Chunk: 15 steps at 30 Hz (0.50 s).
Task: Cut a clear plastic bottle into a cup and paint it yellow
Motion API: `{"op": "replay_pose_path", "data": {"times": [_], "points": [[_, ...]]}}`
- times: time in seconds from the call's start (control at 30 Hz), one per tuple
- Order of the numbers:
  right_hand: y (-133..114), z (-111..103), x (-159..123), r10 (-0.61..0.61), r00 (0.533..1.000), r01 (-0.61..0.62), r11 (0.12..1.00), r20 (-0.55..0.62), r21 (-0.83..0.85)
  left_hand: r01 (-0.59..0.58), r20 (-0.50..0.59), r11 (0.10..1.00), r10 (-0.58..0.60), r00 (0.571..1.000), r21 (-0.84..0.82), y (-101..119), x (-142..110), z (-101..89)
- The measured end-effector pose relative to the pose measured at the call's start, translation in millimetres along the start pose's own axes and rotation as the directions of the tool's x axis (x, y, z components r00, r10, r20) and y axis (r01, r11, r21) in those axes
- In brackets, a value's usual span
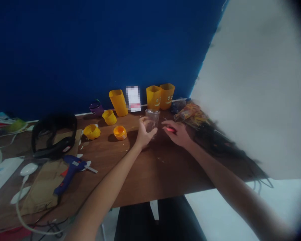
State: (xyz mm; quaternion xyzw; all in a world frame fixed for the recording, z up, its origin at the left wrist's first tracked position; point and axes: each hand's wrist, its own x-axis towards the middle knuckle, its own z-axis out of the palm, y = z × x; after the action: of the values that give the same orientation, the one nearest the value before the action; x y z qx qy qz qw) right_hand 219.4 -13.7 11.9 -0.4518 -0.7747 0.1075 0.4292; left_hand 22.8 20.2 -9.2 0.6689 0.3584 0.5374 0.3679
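My left hand [145, 131] is wrapped round a clear plastic container [153, 114], perhaps a cut bottle, above the middle of the table. Its upper end shows past my fingers; the lower part is partly hidden. Just to the right, apart from it, my right hand [178, 133] is closed round a small red object [171, 129]. Only a bit of red shows, so its kind is unclear. Behind the container stand two yellow cups with smiling faces, a left one [154, 98] and a right one [167, 97]. An open orange-yellow jar [120, 133] sits left of my left hand.
Left on the table lie a blue glue gun [72, 169] on cardboard [41, 187], a black headset [54, 134] and a white power strip [5, 174]. Yellow pieces [92, 132] and a tall yellow cup [118, 103] stand nearer the blue wall. Plastic packets [190, 112] lie right.
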Motion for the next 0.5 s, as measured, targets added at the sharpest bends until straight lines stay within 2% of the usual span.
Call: {"op": "replay_pose_path", "data": {"times": [0.07, 0.13, 0.2, 0.33, 0.4, 0.5], "points": [[6.3, -2.1, 1.4, 0.074, 0.991, -0.081, 0.995, -0.113, -0.056, -0.016, 0.035, 1.0, 0.016, 0.999, 0.013, 1.7, 0.4, -3.0], [10.2, -4.3, 2.7, 0.127, 0.979, -0.14, 0.987, -0.158, -0.074, -0.064, 0.068, 0.996, 0.06, 0.996, 0.06, 4.8, 0.0, -5.4], [11.7, -5.7, 3.5, 0.148, 0.978, -0.162, 0.983, -0.144, -0.088, -0.116, 0.096, 0.984, 0.103, 0.99, 0.138, 8.4, -1.5, -6.2], [11.0, -5.8, 3.1, 0.099, 0.993, -0.107, 0.984, -0.062, -0.145, -0.202, 0.138, 0.924, 0.165, 0.977, 0.325, 13.5, -6.3, -3.0], [10.5, -5.3, 2.1, 0.078, 0.996, -0.082, 0.977, -0.031, -0.195, -0.214, 0.139, 0.882, 0.17, 0.976, 0.42, 14.3, -7.9, -0.4], [11.7, -4.5, 0.4, 0.086, 0.994, -0.099, 0.967, -0.064, -0.235, -0.2, 0.12, 0.833, 0.16, 0.98, 0.516, 13.8, -8.5, 2.8]]}}
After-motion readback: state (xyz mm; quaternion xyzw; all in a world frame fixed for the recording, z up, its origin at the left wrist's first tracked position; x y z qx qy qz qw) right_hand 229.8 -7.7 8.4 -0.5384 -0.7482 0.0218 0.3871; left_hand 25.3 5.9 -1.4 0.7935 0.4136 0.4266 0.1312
